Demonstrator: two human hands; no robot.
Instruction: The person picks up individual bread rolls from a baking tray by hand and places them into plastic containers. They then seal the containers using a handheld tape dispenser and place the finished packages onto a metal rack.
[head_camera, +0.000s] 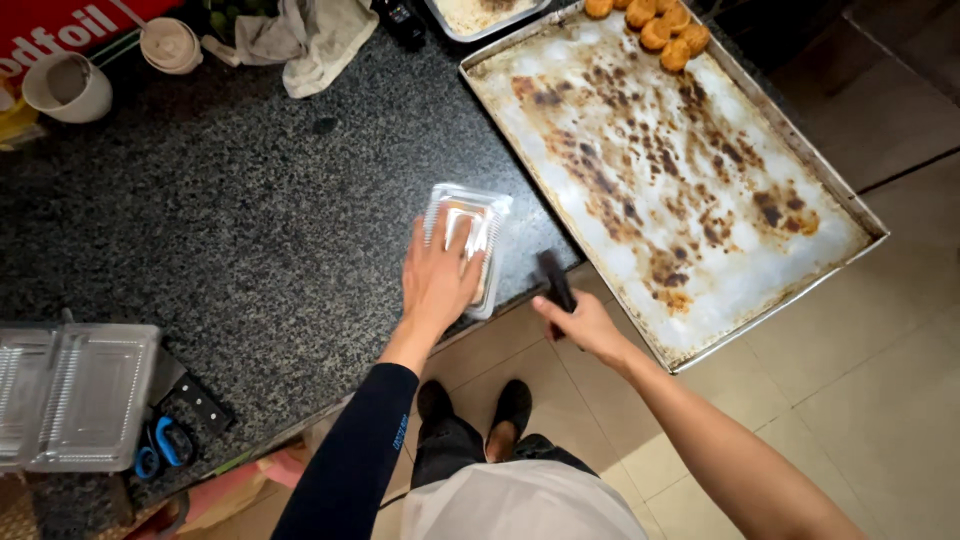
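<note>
My left hand lies flat, fingers spread, on top of a closed clear plastic container that sits at the front edge of a dark speckled granite counter. Something pale brown shows through the lid. My right hand is beside it, just off the counter edge, closed around a small black object that sticks up from the fist. What the black object is I cannot tell.
A large scorched metal baking tray overhangs the counter on the right, with several round golden pastries at its far corner. Empty clear containers and blue-handled scissors lie at front left. Cups and a cloth sit at the back.
</note>
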